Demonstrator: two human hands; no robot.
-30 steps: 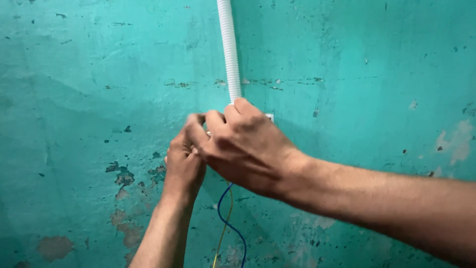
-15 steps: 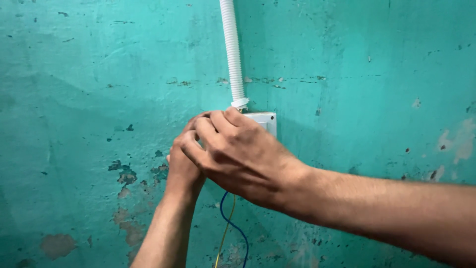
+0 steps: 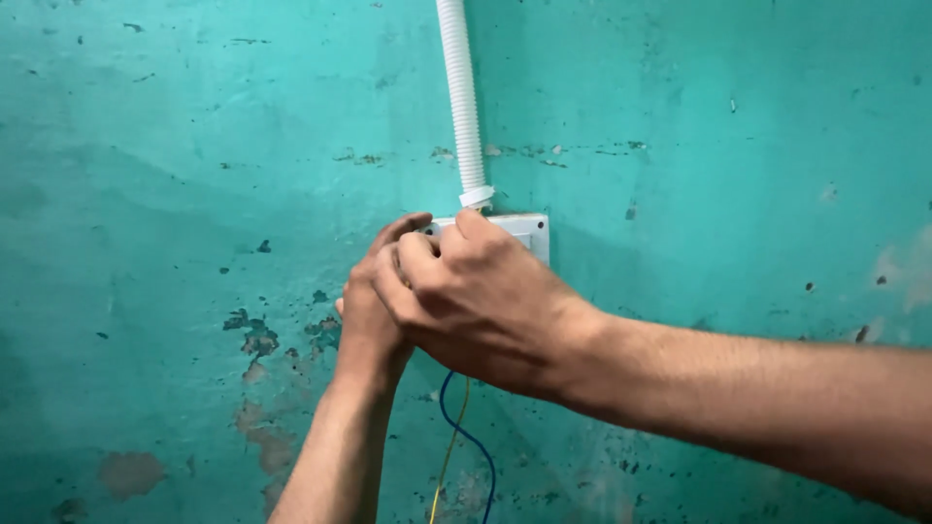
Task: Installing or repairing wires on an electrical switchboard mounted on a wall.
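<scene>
Here, both hands meet at a white wall box (image 3: 519, 231) mounted on a teal, flaking wall (image 3: 194, 194), and only the box's upper right corner shows past the knuckles. The right hand (image 3: 476, 306) comes in from the lower right and lies across the box face, its fingers curled over the upper left part; the left hand (image 3: 374, 315) rises from below and sits just behind and left of it, fingertips up at the box's top left edge. Both are bent and pressed onto the box, yet whether either one pinches something small underneath cannot be told, since the right hand covers the front. The box lies straight ahead of both grips, flat on the wall, and the right hand is the one more squarely over it. A white ribbed conduit (image 3: 459, 97) runs nearly upright down the wall and enters the box at its top edge, just above the right hand's fingers, so the long axis here is vertical. Below the hands, a blue wire (image 3: 464, 432) and a yellow wire (image 3: 449, 456) hang loose out of the box's underside, close together between the two forearms.
</scene>
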